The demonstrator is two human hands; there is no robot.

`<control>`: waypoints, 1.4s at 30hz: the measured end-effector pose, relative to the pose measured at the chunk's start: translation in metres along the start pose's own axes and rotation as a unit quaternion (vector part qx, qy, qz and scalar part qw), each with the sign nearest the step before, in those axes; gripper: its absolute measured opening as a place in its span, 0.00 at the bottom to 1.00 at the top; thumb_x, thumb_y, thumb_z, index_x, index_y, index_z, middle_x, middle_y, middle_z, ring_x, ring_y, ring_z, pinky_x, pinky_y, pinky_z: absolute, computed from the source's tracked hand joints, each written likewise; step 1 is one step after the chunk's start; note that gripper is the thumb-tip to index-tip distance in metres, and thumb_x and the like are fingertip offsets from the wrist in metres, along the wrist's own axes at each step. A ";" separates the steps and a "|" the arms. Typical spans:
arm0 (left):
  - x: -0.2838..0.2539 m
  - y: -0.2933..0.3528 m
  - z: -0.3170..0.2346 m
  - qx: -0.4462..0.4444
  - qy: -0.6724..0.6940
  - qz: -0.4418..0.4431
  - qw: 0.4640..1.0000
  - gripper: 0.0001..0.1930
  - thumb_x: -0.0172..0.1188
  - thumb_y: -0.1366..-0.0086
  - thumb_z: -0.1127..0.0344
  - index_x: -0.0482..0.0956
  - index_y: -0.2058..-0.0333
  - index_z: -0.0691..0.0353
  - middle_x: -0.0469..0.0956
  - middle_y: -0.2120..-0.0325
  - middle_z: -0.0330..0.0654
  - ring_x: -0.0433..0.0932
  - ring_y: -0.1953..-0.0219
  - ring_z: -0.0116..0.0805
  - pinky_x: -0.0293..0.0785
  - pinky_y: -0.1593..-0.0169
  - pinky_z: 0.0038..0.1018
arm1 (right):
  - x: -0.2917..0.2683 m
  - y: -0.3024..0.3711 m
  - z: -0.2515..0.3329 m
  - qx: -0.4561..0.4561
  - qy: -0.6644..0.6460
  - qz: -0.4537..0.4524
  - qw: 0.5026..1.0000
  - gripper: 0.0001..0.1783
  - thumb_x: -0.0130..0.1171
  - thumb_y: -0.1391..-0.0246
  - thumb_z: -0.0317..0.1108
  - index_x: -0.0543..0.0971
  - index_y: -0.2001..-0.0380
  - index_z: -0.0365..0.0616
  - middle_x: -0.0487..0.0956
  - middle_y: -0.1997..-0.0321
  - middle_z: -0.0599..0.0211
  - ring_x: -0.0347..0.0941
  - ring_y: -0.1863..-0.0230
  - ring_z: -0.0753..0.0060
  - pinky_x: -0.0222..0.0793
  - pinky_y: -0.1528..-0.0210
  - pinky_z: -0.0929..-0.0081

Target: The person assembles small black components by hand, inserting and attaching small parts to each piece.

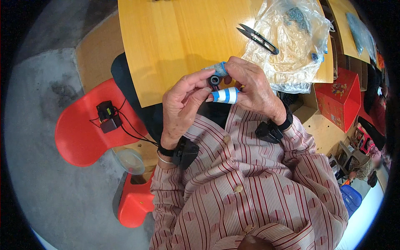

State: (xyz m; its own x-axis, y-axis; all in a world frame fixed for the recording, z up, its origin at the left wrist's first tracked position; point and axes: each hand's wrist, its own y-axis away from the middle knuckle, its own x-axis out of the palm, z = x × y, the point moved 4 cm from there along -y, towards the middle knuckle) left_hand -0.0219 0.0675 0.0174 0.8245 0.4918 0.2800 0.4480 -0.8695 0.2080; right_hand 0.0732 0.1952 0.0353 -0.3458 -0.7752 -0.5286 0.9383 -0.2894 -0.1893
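Just past the table's near edge, my left hand (pixel 182 99) and my right hand (pixel 255 88) meet in front of me. Between their fingertips is a small black part with a round, ring-like end (pixel 214 80). My left thumb and fingers pinch it from the left, and my right thumb and forefinger close on it from the right. Blue and white tape (pixel 225 96) wraps my right thumb, and bluish tape (pixel 218 69) covers a fingertip above the part. The fingers hide most of the part's body.
On the wooden table (pixel 175 46) lie black thread snips (pixel 260 39) and a clear plastic bag (pixel 283 62) with small dark pieces inside. A red box (pixel 341 100) stands at the right. On the left, a red chair (pixel 79 129) carries a black cabled device (pixel 109 116).
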 end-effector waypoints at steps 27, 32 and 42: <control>-0.001 0.001 -0.003 0.136 -0.167 -0.079 0.973 0.13 0.60 0.50 0.86 0.81 0.65 0.67 0.76 0.77 0.40 0.74 0.75 0.25 0.69 0.70 0.18 | 0.003 0.006 0.001 0.179 -0.135 0.026 0.974 0.20 0.70 0.59 0.37 0.75 0.65 0.38 0.73 0.74 0.62 0.70 0.72 0.68 0.67 0.71 0.74; -0.001 0.001 -0.002 0.151 -0.142 -0.079 0.975 0.13 0.59 0.49 0.86 0.81 0.64 0.67 0.75 0.77 0.40 0.74 0.75 0.24 0.69 0.70 0.18 | 0.007 0.006 0.000 0.147 -0.125 0.004 0.981 0.19 0.69 0.60 0.36 0.75 0.65 0.39 0.73 0.76 0.63 0.71 0.73 0.66 0.67 0.71 0.73; -0.004 0.002 -0.002 0.189 -0.196 -0.073 0.960 0.14 0.61 0.52 0.85 0.81 0.65 0.65 0.75 0.78 0.40 0.74 0.76 0.26 0.69 0.70 0.19 | 0.008 0.006 -0.001 0.135 -0.096 0.004 0.986 0.18 0.69 0.60 0.37 0.74 0.67 0.39 0.73 0.76 0.65 0.69 0.75 0.67 0.66 0.71 0.73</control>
State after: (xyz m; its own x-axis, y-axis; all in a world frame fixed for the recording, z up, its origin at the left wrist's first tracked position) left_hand -0.0250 0.0641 0.0183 0.7769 0.6188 -0.1160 0.6010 -0.7838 -0.1564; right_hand 0.0761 0.1874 0.0291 -0.3580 -0.8621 -0.3587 0.9140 -0.4021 0.0542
